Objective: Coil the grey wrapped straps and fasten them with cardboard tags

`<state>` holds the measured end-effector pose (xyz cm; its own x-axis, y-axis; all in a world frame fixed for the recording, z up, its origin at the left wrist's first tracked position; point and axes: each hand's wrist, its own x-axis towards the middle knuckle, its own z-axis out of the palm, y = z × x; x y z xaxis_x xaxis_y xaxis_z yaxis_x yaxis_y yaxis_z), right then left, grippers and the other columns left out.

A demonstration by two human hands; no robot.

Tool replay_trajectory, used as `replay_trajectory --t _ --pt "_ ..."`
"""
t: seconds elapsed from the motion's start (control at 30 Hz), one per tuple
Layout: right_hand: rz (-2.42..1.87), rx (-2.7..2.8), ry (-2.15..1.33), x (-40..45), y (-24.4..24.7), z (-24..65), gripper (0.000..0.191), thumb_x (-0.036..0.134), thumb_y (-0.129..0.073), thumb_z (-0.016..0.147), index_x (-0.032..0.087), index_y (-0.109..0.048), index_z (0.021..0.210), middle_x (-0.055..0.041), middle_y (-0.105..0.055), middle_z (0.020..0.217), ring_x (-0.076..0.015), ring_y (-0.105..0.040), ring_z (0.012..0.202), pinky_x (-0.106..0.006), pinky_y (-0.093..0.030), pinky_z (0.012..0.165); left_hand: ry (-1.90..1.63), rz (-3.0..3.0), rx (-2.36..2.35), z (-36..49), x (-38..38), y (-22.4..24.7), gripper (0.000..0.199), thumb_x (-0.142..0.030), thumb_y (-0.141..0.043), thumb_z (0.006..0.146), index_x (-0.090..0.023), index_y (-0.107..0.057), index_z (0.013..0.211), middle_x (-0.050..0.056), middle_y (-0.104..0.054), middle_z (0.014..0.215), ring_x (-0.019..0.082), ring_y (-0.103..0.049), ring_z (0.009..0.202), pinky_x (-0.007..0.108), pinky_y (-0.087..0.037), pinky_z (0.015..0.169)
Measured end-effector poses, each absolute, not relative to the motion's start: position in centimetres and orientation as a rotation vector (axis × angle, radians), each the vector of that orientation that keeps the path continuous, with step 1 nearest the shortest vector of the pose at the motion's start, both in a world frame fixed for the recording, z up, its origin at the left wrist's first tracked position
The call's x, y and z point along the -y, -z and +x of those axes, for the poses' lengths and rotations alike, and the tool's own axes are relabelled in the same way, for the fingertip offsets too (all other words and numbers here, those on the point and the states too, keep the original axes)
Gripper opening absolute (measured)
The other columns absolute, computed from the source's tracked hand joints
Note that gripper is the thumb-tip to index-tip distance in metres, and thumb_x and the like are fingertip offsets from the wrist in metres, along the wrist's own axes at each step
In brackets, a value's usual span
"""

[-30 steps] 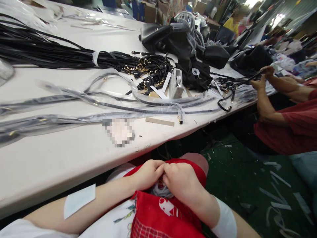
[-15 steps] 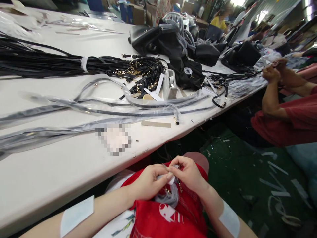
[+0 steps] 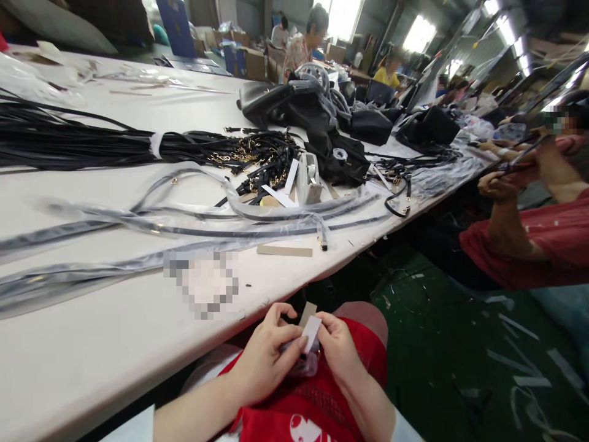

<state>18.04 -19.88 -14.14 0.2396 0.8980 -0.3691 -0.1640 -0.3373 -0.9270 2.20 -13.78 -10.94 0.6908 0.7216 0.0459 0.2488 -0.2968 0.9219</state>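
Observation:
Above my lap, my left hand (image 3: pixel 265 348) presses its thumb on the lower end of a small white paper strip (image 3: pixel 311 335), its index finger curled. My right hand (image 3: pixel 339 345) pinches the strip's upper right edge between thumb and fingers. Behind the white strip a beige card strip (image 3: pixel 307 314) sticks up between the hands. Below them, partly hidden by my fingers, a plastic-wrapped bundle (image 3: pixel 308 366) rests over the red apron (image 3: pixel 317 402); it looks like a coiled strap.
On the white table (image 3: pixel 115 356) lie plastic-wrapped straps (image 3: pixel 257 230), a bundle of black straps (image 3: pixel 92 144) with gold clasps, a tape dispenser (image 3: pixel 309 179), a beige card strip (image 3: pixel 284 251) and black bags (image 3: pixel 294 104). A co-worker in a red shirt (image 3: pixel 538 245) works at the right.
The white strip and the beige card now show clearly between my hands. My left index finger has lifted and curled. The view has tilted upward, and the wrapped bundle is more hidden.

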Motion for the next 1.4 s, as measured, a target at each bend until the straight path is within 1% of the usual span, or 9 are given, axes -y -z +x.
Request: replay_trajectory --t 0.17,0.4,0.67,0.8,0.97,1.07,1.17,1.23,1.4 --pt "-1.492 1.112 -1.205 19.6 12.1 19.2 0.03 0.037 -0.053 0.089 0.014 -0.066 0.074 -0.0014 -0.057 0.069 -0.0142 -0.049 0.066 -0.024 -0.04 0.061 -0.445 1.653 -0.871 2.2 13.4 11.3 0.027 -0.03 -0.049 0.09 -0.017 -0.068 0.077 0.003 -0.063 0.078 0.016 -0.06 0.074 0.025 -0.047 0.072" --pt "-1.566 1.185 -1.343 18.8 10.7 20.3 0.028 0.036 -0.065 0.082 0.013 -0.068 0.066 -0.0007 -0.06 0.061 -0.0126 -0.05 0.057 -0.023 -0.039 0.055 -0.462 1.613 -0.924 2.4 13.4 10.4 0.006 -0.022 -0.054 0.081 -0.017 -0.057 0.08 0.0 -0.062 0.074 0.014 -0.056 0.067 0.025 -0.043 0.064" --pt "-1.413 1.075 -1.782 18.0 10.9 20.9 0.026 0.036 -0.078 0.07 0.013 -0.067 0.077 -0.0007 -0.068 0.069 -0.0125 -0.06 0.059 -0.023 -0.046 0.06 -0.409 1.666 -0.836 2.0 13.7 10.3 0.018 -0.025 -0.055 0.081 -0.02 -0.046 0.096 -0.001 -0.061 0.076 0.015 -0.058 0.069 0.026 -0.043 0.064" --pt "-1.63 1.457 -1.411 18.4 9.8 20.2 0.008 0.022 -0.066 0.079 0.016 -0.066 0.075 -0.0007 -0.068 0.069 -0.0135 -0.061 0.063 -0.022 -0.043 0.058 -0.339 1.688 -0.808 1.7 13.2 10.6 0.023 -0.029 -0.058 0.08 -0.019 -0.05 0.099 0.0 -0.063 0.08 0.016 -0.059 0.072 0.026 -0.044 0.066" --pt "-1.743 1.978 -0.816 19.2 8.6 19.7 0.016 0.007 -0.057 0.079 0.019 -0.067 0.075 -0.0011 -0.068 0.074 -0.0151 -0.062 0.069 -0.026 -0.045 0.065 -0.068 1.657 -0.67 1.7 12.4 11.5 0.019 -0.033 -0.06 0.077 -0.017 -0.063 0.086 0.001 -0.065 0.075 0.016 -0.057 0.065 0.024 -0.042 0.058" --pt "-1.655 2.129 -0.734 19.4 8.3 19.8 0.028 0.009 -0.052 0.083 0.021 -0.068 0.102 -0.0061 -0.069 0.095 -0.0191 -0.064 0.087 -0.031 -0.051 0.078 -0.111 1.278 -0.699 2.1 11.8 11.3 0.027 -0.035 -0.058 0.077 -0.013 -0.065 0.091 0.001 -0.063 0.069 0.014 -0.054 0.059 0.023 -0.042 0.054" --pt "-1.551 2.186 -0.571 19.6 8.6 19.9 0.055 0.011 -0.05 0.085 0.019 -0.046 0.139 -0.0124 -0.055 0.134 -0.026 -0.052 0.121 -0.042 -0.047 0.101 -0.258 0.938 -0.685 2.5 10.6 10.1 0.039 -0.035 -0.068 0.069 -0.011 -0.065 0.099 0.001 -0.063 0.073 0.013 -0.054 0.062 0.022 -0.044 0.056" --pt "-1.522 2.185 -0.422 19.5 8.8 19.7 0.067 0.009 -0.05 0.083 0.017 -0.034 0.147 -0.0136 -0.044 0.146 -0.0287 -0.043 0.132 -0.047 -0.043 0.106 -0.34 0.843 -0.667 2.7 9.7 9.2 0.043 -0.037 -0.071 0.067 -0.011 -0.067 0.101 0.002 -0.062 0.074 0.012 -0.053 0.063 0.022 -0.043 0.057" --pt "-1.388 2.129 -0.298 16.6 8.3 20.6 0.056 0.007 -0.048 0.081 0.017 -0.048 0.136 -0.0135 -0.057 0.132 -0.0266 -0.054 0.122 -0.042 -0.049 0.1 -0.42 0.98 -0.697 2.8 7.5 8.3 0.052 -0.052 -0.072 0.072 -0.009 -0.069 0.101 -0.003 -0.054 0.062 0.008 -0.04 0.053 0.018 -0.034 0.049"
